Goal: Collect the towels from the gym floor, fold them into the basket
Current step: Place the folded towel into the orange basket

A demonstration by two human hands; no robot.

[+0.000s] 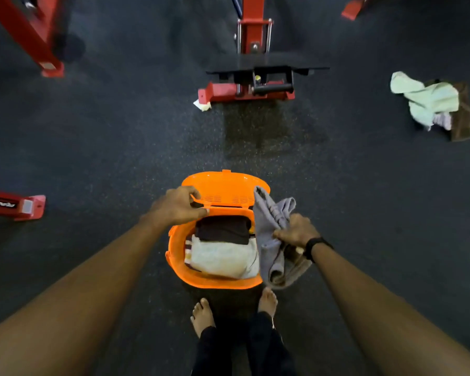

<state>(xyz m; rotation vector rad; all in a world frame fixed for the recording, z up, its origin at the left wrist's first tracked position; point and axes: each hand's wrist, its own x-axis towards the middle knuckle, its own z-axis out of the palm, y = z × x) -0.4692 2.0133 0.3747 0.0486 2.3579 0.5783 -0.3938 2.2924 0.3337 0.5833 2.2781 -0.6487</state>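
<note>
Towels are the job, and one of them, a grey towel (272, 234), hangs bunched from the right hand (296, 231), whose fingers are curled tight round its middle, just over the right rim of the orange basket (174, 264). The left hand (178, 206) rests at the far-left corner of the basket, by the hinge of the raised lid (225, 185); its fingers are bent there, but whether they grip the plastic or only touch it cannot be told. Inside the basket lie a dark folded towel (223, 229) at the far end and a pale folded towel (223, 257) nearer, packed side by side.

The step in hand looks like folding the grey one before it goes in. As it is held, it is a crumpled rope, so it should not be dropped straight in. Better to free the left hand, find two corners, shake the cloth flat, and fold it in halves to match the stack below. Then lay it flat on top, keeping it off the rim so the lid can close.

More towels, a pale green towel (423, 97) over a brown towel (463, 118), lie well apart on the floor (120, 131) at the far right, not yet collected, beyond the red machine (251, 50).
</note>
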